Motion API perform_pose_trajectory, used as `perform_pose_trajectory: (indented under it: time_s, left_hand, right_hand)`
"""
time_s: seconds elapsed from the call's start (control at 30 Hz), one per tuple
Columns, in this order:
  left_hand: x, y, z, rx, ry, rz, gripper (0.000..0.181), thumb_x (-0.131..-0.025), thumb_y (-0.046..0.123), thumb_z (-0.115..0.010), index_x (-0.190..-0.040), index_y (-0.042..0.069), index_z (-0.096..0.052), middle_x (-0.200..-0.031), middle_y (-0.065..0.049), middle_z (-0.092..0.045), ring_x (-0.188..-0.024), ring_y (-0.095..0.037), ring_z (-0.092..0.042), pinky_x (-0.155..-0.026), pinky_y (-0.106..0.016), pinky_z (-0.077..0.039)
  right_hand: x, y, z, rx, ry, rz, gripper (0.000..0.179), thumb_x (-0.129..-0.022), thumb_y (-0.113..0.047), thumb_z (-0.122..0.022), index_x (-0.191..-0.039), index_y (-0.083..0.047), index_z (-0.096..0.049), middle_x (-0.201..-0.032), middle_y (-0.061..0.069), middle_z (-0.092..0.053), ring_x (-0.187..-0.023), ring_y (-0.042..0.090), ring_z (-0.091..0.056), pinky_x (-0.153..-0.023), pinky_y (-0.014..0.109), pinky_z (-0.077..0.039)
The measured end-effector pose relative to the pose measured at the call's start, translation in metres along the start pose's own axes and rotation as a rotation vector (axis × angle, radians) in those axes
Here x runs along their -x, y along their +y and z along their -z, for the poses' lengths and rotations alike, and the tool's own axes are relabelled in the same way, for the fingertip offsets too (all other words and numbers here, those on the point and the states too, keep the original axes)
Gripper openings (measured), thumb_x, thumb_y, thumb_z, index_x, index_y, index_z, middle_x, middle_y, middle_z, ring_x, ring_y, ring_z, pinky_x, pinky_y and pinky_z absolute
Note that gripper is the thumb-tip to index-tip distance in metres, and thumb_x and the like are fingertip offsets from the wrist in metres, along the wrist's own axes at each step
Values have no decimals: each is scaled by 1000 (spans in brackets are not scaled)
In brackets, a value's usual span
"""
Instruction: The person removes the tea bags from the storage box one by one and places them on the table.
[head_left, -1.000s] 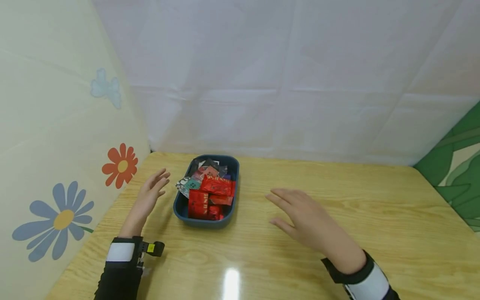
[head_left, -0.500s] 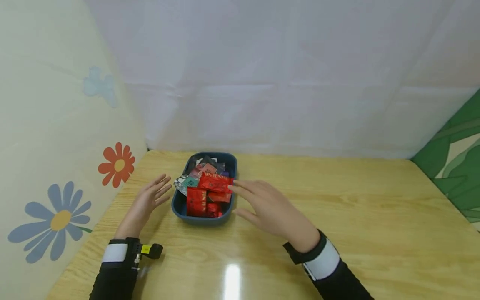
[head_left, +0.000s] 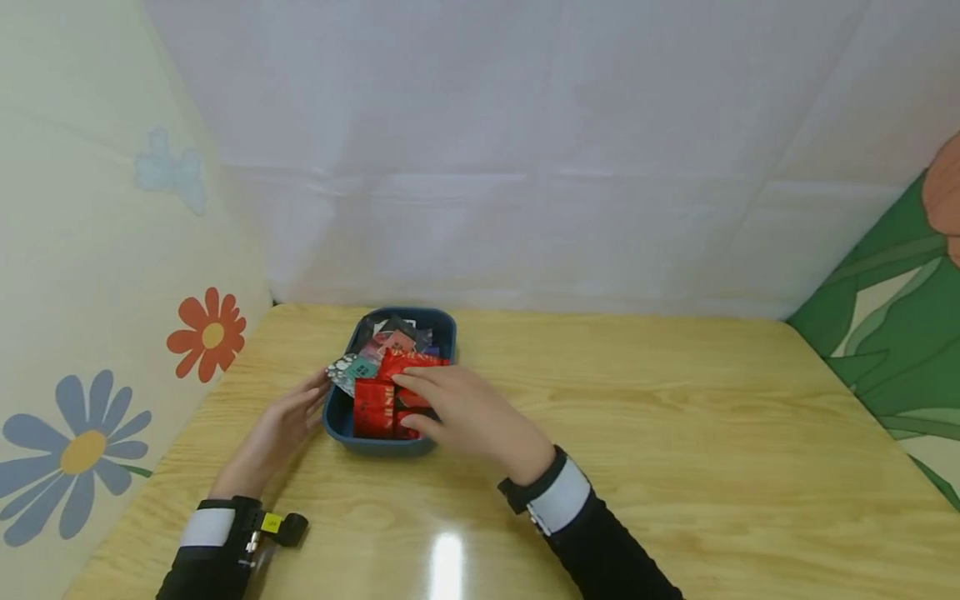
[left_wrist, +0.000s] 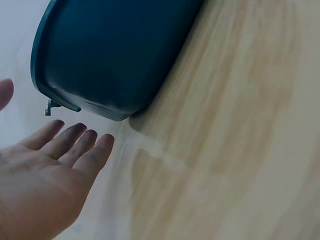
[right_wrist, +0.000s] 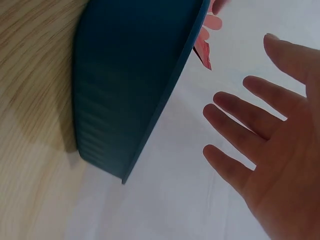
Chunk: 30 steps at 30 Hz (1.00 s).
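Note:
A dark blue plastic bin (head_left: 382, 448) holds several small packets, among them shiny red packets (head_left: 373, 408) at the front and a black-and-white patterned packet (head_left: 343, 375) leaning over its left rim. My left hand (head_left: 277, 432) is beside the bin's left wall, fingers extended; the left wrist view has the same hand (left_wrist: 50, 185) palm-on, fingertips just short of the bin (left_wrist: 115, 55). Over the right rim reaches my right hand (head_left: 476, 421), its fingers overlapping the red packets. In the right wrist view that hand (right_wrist: 280, 150) has its fingers spread, nothing between them.
The bin stands on a wooden table (head_left: 645, 450) near its back edge, close to a white backdrop cloth (head_left: 510, 233). A flower-printed panel (head_left: 82, 292) borders the left side, and a green leaf-print panel (head_left: 892, 308) the right.
My right hand has swept left from beside the bin to over the packets. My left hand has come closer to the bin's left wall. The head view has turned slightly right.

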<state>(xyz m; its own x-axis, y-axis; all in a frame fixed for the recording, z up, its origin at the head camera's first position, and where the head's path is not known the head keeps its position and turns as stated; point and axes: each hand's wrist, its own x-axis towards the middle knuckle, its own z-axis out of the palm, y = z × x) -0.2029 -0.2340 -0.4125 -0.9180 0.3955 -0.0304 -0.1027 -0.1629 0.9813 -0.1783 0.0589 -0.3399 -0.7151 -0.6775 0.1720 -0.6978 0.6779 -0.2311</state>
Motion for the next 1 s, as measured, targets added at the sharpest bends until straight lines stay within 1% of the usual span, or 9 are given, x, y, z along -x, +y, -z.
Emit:
perform_pose_trajectory:
  time_s: [0.07,0.13,0.3,0.47,0.57,0.67,0.77,0.9,1.0]
  left_hand:
    - [1,-3,1,41,-15,7,63,-108,22,-30,-157,-2,2,-164,-17,2,-149,-33,-1,-118,-29,-22]
    - [0,-5,1,68,-26,16,64,-108,24,-32,-157,1,1,-165,-15,1,-150,-31,-2,-115,-25,-26]
    - [0,-9,4,83,-45,9,62,-108,19,-30,-157,0,3,-165,-14,3,-149,-25,-9,-106,-18,-36]
    - [2,-11,2,78,-20,18,63,-107,16,-35,-157,-1,-1,-165,-15,1,-138,-9,-33,-105,-17,-37]
    - [2,-14,-1,81,3,16,66,-105,13,-40,-156,-3,-2,-164,-17,-2,-129,0,-42,-105,-18,-38]
    - [0,-15,-2,97,14,5,67,-103,6,-39,-155,-5,1,-163,-20,0,-125,3,-44,-104,-17,-38]
    - [-1,-15,-2,103,31,9,68,-102,4,-39,-155,-5,1,-163,-21,-1,-124,3,-44,-103,-16,-39]
    - [0,-12,-1,89,55,36,68,-101,6,-41,-156,-4,-2,-164,-19,-4,-131,-2,-40,-102,-16,-39]
    - [2,-9,0,72,69,66,69,-101,7,-42,-157,-2,-3,-164,-18,-4,-133,-4,-38,-102,-15,-39]
  right_hand:
    - [-8,-1,-3,-8,5,-7,58,-98,-40,-61,-149,-16,-46,-149,5,-48,-135,21,-45,-114,40,-34]
    - [-17,-2,-6,-17,8,-13,58,-98,-39,-62,-149,-16,-46,-147,3,-50,-134,20,-47,-113,38,-35]
    - [-40,-5,-13,-31,-3,-12,56,-97,-32,-65,-148,-16,-47,-142,1,-55,-126,16,-53,-108,32,-42]
    - [-47,-11,-20,-47,-12,-39,57,-95,-24,-70,-147,-15,-47,-136,5,-59,-118,16,-59,-99,31,-49]
    - [-46,-12,-26,-86,-11,-81,59,-93,-20,-72,-146,-15,-48,-138,6,-58,-120,18,-58,-100,33,-50]
    - [-45,-11,-31,-139,-5,-121,59,-91,-18,-74,-145,-14,-49,-138,6,-57,-121,17,-57,-101,33,-49]
    - [-46,-11,-34,-205,27,-154,57,-91,-18,-75,-143,-14,-52,-135,4,-59,-110,14,-60,-95,30,-51]
    - [-49,-15,-35,-263,86,-172,54,-91,-20,-75,-141,-16,-55,-132,3,-62,-102,13,-61,-90,30,-53]
    - [-50,-19,-35,-278,92,-178,53,-90,-20,-75,-140,-16,-56,-133,3,-62,-104,13,-62,-90,30,-53]
